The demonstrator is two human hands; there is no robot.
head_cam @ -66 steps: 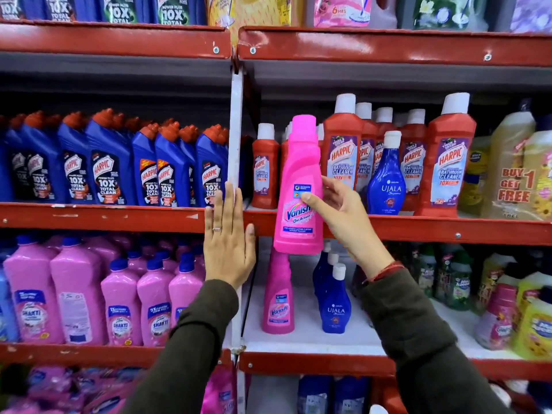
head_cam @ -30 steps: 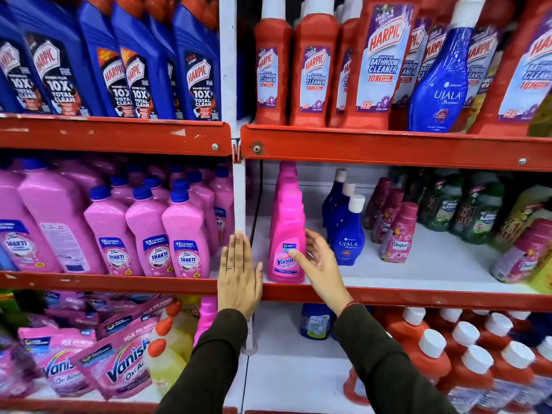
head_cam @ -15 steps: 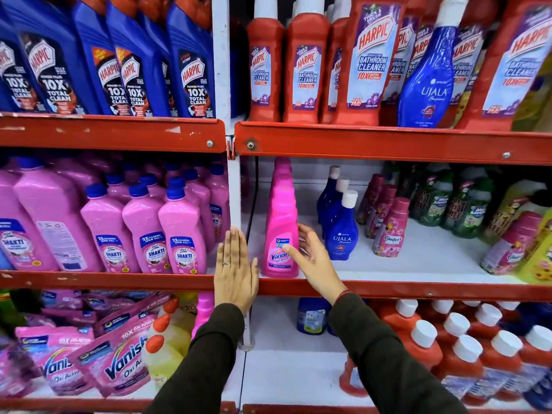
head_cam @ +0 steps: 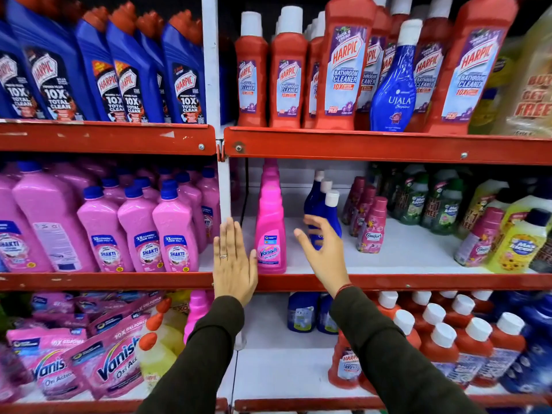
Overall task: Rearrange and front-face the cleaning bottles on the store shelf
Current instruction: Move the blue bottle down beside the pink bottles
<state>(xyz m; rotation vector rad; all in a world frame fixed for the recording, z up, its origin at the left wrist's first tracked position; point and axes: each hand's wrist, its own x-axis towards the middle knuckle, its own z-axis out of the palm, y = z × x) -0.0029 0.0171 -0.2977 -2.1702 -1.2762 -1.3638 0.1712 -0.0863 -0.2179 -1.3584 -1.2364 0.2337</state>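
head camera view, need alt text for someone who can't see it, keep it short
A person's two open hands, left hand flat and right hand curled, flank an upright pink Vanish bottle at the front of a red-edged middle shelf, neither gripping it. Blue Ujala bottles stand behind the right hand; red Harpic bottles fill the shelf above.

The right hand (head_cam: 321, 252) is motion-blurred and covers the front Ujala bottle's (head_cam: 327, 218) label. The yellow "free" offer bottle (head_cam: 534, 85) is cut off by the right edge.

pink vanish bottle (head_cam: 270, 234) stands upright at the shelf edge (head_cam: 418, 281), between two empty, spread hands.
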